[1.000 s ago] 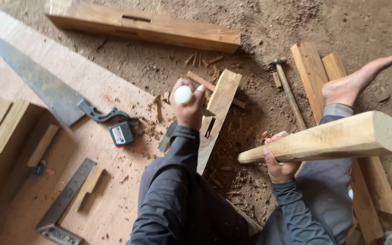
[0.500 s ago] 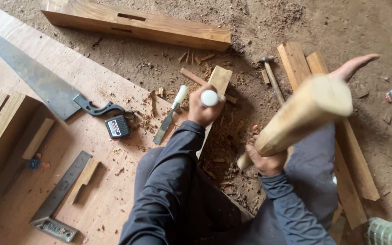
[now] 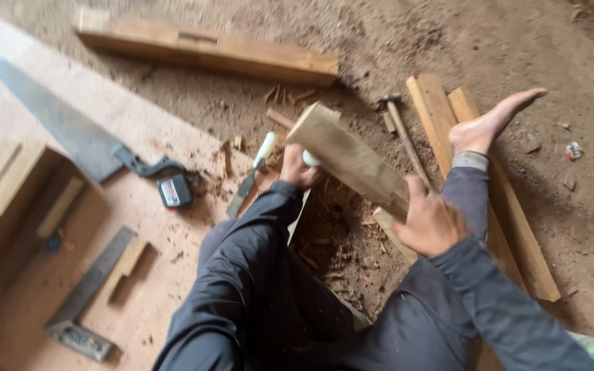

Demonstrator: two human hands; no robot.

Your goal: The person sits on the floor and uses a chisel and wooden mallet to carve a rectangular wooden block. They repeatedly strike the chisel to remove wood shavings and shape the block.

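Observation:
My left hand [image 3: 295,169] is shut around a chisel whose white handle end [image 3: 309,160] shows just above my fist. My right hand [image 3: 432,224] grips the handle of a thick wooden mallet [image 3: 346,159]. The mallet head lies down across the chisel's white end, touching it. The wooden piece under the chisel is almost wholly hidden by the mallet and my left sleeve; only a pale edge [image 3: 299,216] shows. A second chisel [image 3: 251,174] with a white handle lies on the ground just left of my left hand.
A handsaw [image 3: 70,130], a tape measure [image 3: 174,190] and a try square [image 3: 87,288] lie on the plywood sheet [image 3: 139,124] at left, beside a wooden box [image 3: 8,185]. A long mortised beam [image 3: 207,48] lies at the back. A hammer [image 3: 403,137], planks [image 3: 510,227] and my bare foot [image 3: 489,124] are at right.
The mallet has swung from raised at the right down and left onto the chisel's white end. My left hand has stayed on the chisel.

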